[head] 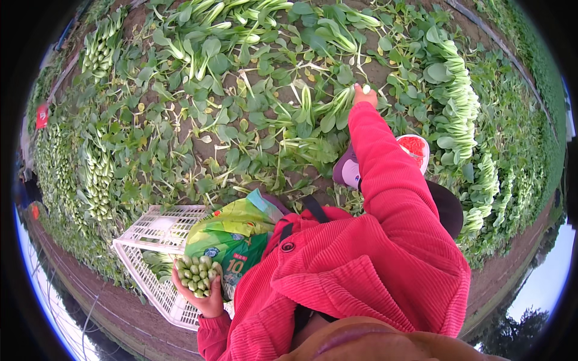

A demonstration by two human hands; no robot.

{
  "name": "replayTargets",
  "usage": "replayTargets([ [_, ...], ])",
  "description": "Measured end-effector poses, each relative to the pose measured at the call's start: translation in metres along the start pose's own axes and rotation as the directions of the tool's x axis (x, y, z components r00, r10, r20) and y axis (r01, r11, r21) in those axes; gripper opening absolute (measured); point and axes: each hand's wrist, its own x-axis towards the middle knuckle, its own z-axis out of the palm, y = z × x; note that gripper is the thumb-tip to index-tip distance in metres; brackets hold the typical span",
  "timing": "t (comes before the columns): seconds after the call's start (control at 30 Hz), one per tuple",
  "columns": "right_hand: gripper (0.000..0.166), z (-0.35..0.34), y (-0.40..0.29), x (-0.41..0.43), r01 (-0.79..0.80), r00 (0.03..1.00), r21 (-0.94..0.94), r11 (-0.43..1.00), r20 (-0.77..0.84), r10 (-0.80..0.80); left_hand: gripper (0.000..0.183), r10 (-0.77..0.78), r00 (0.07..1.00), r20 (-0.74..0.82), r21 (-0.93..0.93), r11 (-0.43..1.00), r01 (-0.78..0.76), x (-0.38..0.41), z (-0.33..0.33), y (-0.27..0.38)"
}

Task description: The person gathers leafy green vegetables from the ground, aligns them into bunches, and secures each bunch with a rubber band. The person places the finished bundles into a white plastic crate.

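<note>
My left hand [205, 298] grips a bundle of leafy greens, its pale green stem ends [197, 274] facing up, over a white plastic crate [156, 289]. More greens show through the crate's open top. A green and yellow printed plastic bag [230, 234] lies between the crate and my body. Out ahead, my right hand [365, 97] is closed around the pale base of a leafy green [337, 108] at ground level. Beside that hand another plant with pale stalks [306, 106] lies on the soil. My right fingers are partly hidden.
Rows of laid-out greens lie at the right [460, 99], along the top [235, 22] and at the left [98, 180]. Loose leaves cover the soil between them. A purple shoe [347, 169] and a red-filled white oval thing [415, 151] are near my right sleeve.
</note>
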Motion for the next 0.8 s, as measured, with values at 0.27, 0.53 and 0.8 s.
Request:
replayTargets([
  [0.27,0.052,0.01,0.013,0.017,0.229,0.957,-0.226,0.947,0.229,-0.176,0.106,0.013,1.0,0.02,-0.021,1.0,-0.012,0.0,-0.004,0.002],
  [0.53,0.043,0.023,0.01,0.024,0.21,0.924,-0.121,0.97,0.348,-0.157,0.104,0.028,1.0,0.009,-0.14,0.99,-0.027,-0.018,-0.013,0.0],
  [0.8,0.038,-0.024,-0.026,0.018,0.378,0.841,0.172,0.91,0.347,-0.415,0.102,0.029,0.999,0.037,-0.15,0.988,-0.023,-0.008,-0.011,-0.001],
])
